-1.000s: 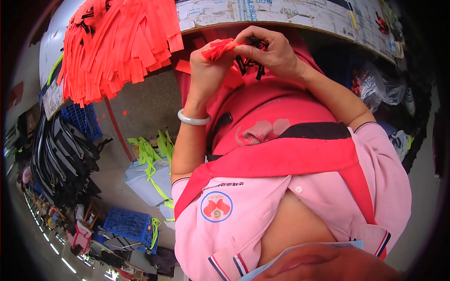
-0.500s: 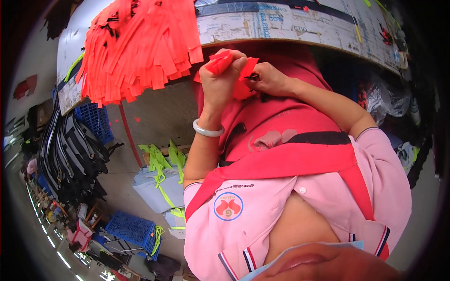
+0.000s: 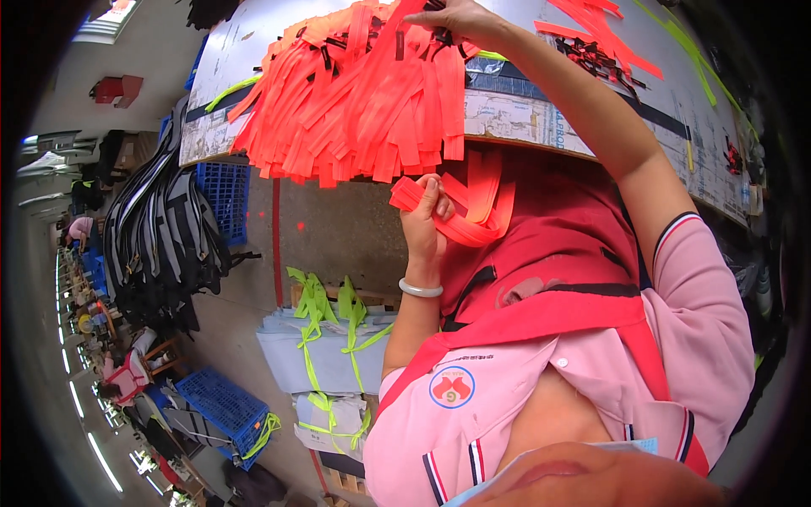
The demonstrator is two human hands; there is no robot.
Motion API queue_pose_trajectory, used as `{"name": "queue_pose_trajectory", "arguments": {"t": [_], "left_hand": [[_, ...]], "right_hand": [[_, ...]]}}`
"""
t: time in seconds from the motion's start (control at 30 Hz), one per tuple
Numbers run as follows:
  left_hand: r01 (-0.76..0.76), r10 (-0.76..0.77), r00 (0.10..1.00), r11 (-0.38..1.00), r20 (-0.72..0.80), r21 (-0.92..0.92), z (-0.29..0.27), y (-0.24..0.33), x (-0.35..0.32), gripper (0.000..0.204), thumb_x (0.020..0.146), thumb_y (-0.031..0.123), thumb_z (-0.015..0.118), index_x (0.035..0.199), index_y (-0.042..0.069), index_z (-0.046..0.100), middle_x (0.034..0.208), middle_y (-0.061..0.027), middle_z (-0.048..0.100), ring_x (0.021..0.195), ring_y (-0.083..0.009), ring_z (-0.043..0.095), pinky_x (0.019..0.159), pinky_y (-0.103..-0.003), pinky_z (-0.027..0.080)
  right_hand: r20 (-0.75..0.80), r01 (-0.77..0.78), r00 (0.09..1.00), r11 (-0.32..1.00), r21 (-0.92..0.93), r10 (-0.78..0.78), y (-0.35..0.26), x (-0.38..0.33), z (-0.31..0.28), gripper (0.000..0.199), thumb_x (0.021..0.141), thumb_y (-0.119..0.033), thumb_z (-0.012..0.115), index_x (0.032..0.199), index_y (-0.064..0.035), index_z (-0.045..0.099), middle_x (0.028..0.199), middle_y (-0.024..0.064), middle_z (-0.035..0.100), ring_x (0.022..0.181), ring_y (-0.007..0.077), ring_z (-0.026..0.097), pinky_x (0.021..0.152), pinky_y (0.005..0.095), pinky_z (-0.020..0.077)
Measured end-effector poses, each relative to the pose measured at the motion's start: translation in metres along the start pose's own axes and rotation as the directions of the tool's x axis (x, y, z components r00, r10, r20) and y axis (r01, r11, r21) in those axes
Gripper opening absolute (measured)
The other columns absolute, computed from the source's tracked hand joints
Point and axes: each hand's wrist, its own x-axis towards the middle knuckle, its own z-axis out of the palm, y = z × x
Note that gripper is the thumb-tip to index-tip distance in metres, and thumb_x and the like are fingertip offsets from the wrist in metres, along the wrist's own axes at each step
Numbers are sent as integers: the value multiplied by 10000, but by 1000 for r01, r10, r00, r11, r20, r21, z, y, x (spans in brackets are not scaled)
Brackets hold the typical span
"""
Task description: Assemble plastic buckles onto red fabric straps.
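Note:
My left hand (image 3: 428, 216) is closed around a looped bundle of flat red-orange strips (image 3: 486, 207), held in front of the apron; their ends stick out beside the fingers. Up on the table edge, my right hand (image 3: 463, 20) reaches into a large heap of the same strips (image 3: 363, 118). Its fingertips pinch the upper end of a strip, beside small black end pieces (image 3: 443, 35). The heap hangs over the near edge of the worktable (image 3: 515, 114).
More strips with black ends (image 3: 596, 63) lie farther right on the table. Below at left are hanging black-grey straps (image 3: 160, 220), a blue crate (image 3: 221, 410) and grey-blue bundles tied with yellow-green bands (image 3: 321, 342). People work in the far left background.
My right hand has moved from beside my left hand up to the heap. The left hand still grips strips, now hanging in a loop. The view has shifted, so the table sits farther right.

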Motion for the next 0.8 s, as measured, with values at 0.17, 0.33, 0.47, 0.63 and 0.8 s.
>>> {"name": "queue_pose_trajectory", "arguments": {"t": [0.17, 0.33, 0.47, 0.63, 0.8], "left_hand": [[17, -17, 1000, 1000, 17, -7, -1, 5, 15, 115, 937, 99, 574, 1008, 9, 579, 821, -30, 541, 556, -67, 423, 492, -211, 351], [62, -59, 997, 995, -43, 77, 13, 15, 19, 166, 855, 16, 661, 1016, 10, 619, 719, -4, 564, 530, -70, 465, 485, -219, 370], [21, 35, 988, 931, -149, 364, 10, 11, 16, 155, 789, -9, 659, 925, 54, 616, 683, 22, 560, 542, -68, 510, 476, -216, 377], [40, -9, 994, 955, -107, 294, 27, -7, 21, 198, 707, 3, 689, 849, 80, 576, 650, -6, 555, 510, -101, 518, 452, -241, 402], [13, 18, 994, 961, -108, 276, 20, -5, 10, 184, 718, -4, 698, 849, 97, 615, 646, 5, 562, 512, -94, 502, 455, -247, 388]], "right_hand": [[45, -3, 999, 999, 38, 1, 74, -23, 21, 282, 843, -289, 713, 1003, -60, 676, 643, -32, 529, 533, 33, 521, 466, 189, 371], [413, 166, 900, 985, -39, -136, 52, -111, 60, 216, 898, -197, 650, 1027, -24, 653, 708, -17, 577, 605, 62, 521, 555, 244, 454], [446, 337, 875, 900, -277, -190, 27, -131, 93, 320, 884, -108, 615, 1202, -74, 602, 746, 112, 629, 635, 149, 574, 617, 314, 484], [382, 403, 887, 838, -367, -259, 44, -144, 81, 307, 866, -48, 623, 1172, -70, 639, 905, 122, 661, 762, 171, 622, 682, 286, 489], [410, 475, 850, 818, -323, -332, 56, -147, 84, 289, 876, -33, 622, 1161, -70, 649, 847, 98, 636, 715, 135, 588, 638, 259, 461]]}}
